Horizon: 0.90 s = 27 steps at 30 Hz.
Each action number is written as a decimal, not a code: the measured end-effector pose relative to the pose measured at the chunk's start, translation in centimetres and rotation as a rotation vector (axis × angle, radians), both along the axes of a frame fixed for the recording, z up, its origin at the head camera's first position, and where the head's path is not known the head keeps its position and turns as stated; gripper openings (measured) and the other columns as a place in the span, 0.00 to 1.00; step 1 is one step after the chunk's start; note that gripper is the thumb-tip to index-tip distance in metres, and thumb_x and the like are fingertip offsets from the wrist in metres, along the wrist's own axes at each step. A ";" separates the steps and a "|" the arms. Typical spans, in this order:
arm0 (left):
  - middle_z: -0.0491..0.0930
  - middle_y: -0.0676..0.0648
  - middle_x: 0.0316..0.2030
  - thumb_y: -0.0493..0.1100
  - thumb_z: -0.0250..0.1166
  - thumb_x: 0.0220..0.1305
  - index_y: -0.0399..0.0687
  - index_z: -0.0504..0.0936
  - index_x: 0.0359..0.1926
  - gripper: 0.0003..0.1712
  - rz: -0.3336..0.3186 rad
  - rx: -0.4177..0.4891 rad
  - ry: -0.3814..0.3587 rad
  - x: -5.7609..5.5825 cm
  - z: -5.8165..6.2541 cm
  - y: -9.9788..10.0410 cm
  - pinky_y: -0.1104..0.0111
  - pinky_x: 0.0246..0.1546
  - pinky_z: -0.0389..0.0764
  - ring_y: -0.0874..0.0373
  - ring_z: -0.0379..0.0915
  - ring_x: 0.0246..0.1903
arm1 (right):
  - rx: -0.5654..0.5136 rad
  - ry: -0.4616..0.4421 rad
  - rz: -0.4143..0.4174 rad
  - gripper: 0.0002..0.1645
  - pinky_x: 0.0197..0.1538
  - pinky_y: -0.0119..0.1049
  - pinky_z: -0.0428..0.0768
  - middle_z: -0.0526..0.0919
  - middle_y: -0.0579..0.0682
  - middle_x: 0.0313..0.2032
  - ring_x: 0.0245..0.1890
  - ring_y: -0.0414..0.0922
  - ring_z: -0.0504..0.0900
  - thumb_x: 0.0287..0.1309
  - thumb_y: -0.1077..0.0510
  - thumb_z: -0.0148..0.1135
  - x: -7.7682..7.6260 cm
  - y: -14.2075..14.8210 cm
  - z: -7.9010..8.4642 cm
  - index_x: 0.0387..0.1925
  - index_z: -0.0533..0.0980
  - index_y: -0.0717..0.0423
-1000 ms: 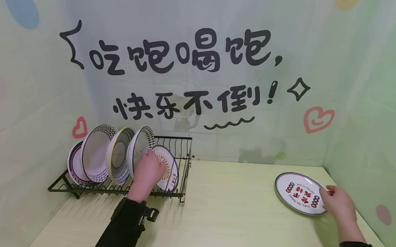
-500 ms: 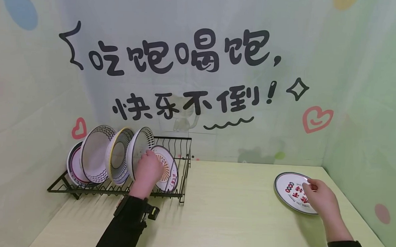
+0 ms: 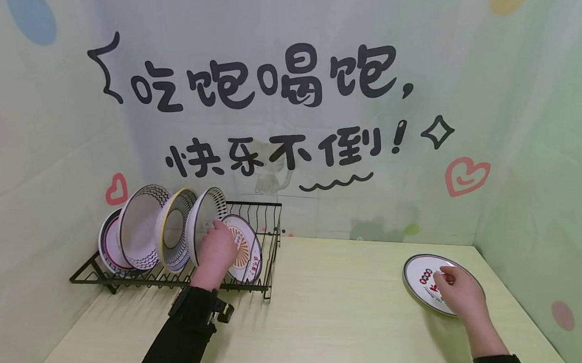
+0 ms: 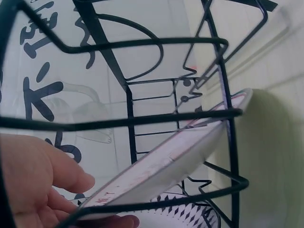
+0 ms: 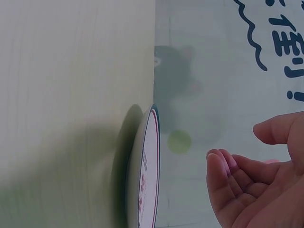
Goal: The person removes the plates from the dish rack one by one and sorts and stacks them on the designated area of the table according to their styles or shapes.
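A white plate (image 3: pixel 248 258) with an orange sunburst and red lettering leans in a black wire dish rack (image 3: pixel 247 288). My left hand (image 3: pixel 218 250) holds this plate by its edge; in the left wrist view the thumb is on the face side and fingertips (image 4: pixel 127 221) show beneath. On the table at the right lies a dark-rimmed white plate (image 3: pixel 416 273) with red characters. My right hand (image 3: pixel 463 293) hovers over it, apart from it, fingers loosely bent with nothing between them; the right wrist view shows a gap between hand and plate (image 5: pixel 151 166).
In the rack's left part stand several dishes: a plate (image 3: pixel 107 241) with a dark rim, a large patterned bowl (image 3: pixel 139 234), a yellow-rimmed bowl (image 3: pixel 174 233) and a black-and-white bowl (image 3: pixel 202 221). A lettered cloth backdrop (image 3: pixel 319 215) rises behind the table (image 3: pixel 334 313).
My right hand has moved left from the right rim of the table plate to above its middle. The left hand and the racked plate have hardly moved.
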State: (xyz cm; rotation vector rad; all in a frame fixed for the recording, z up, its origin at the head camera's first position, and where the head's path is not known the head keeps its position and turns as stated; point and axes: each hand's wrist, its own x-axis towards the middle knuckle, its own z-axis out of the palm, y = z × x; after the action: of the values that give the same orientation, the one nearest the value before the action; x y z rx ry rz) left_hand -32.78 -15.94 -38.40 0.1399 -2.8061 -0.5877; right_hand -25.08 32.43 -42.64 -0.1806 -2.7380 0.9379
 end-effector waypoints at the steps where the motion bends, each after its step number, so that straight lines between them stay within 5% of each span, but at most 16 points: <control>1: 0.72 0.19 0.48 0.35 0.65 0.61 0.13 0.49 0.66 0.45 0.004 0.007 0.005 0.0 -0.1 0.0 0.47 0.43 0.81 0.31 0.77 0.42 | 0.004 0.002 0.003 0.29 0.44 0.47 0.74 0.80 0.68 0.43 0.43 0.60 0.79 0.69 0.54 0.50 -0.1 -0.1 -0.1 0.56 0.69 0.79; 6: 0.73 0.20 0.48 0.32 0.65 0.58 0.14 0.49 0.67 0.45 0.012 0.001 0.035 0.0 -0.4 -0.1 0.48 0.39 0.82 0.32 0.78 0.40 | -0.017 -0.037 0.018 0.31 0.43 0.44 0.74 0.79 0.67 0.44 0.43 0.58 0.79 0.70 0.52 0.49 -0.4 -0.4 -0.4 0.59 0.67 0.78; 13: 0.79 0.26 0.34 0.32 0.62 0.60 0.13 0.53 0.66 0.40 -0.003 -0.100 0.083 0.1 -0.7 -0.2 0.50 0.32 0.82 0.38 0.80 0.31 | -0.022 -0.048 0.038 0.31 0.50 0.53 0.73 0.79 0.67 0.45 0.48 0.62 0.76 0.71 0.51 0.49 -0.6 -0.8 -0.6 0.60 0.67 0.77; 27: 0.78 0.35 0.22 0.30 0.57 0.63 0.14 0.56 0.65 0.34 -0.005 -0.153 0.088 0.1 -0.7 -0.3 0.55 0.22 0.81 0.44 0.79 0.22 | -0.016 -0.021 0.065 0.29 0.52 0.56 0.74 0.80 0.68 0.47 0.50 0.63 0.77 0.70 0.53 0.50 -0.5 -1.7 -0.8 0.58 0.69 0.76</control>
State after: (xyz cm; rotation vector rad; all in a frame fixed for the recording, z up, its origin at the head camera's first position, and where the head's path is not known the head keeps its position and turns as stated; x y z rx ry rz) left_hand -32.67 -16.26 -39.08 0.0746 -2.7528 -0.3688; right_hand -25.61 30.70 -43.41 -0.1061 -2.7714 0.9806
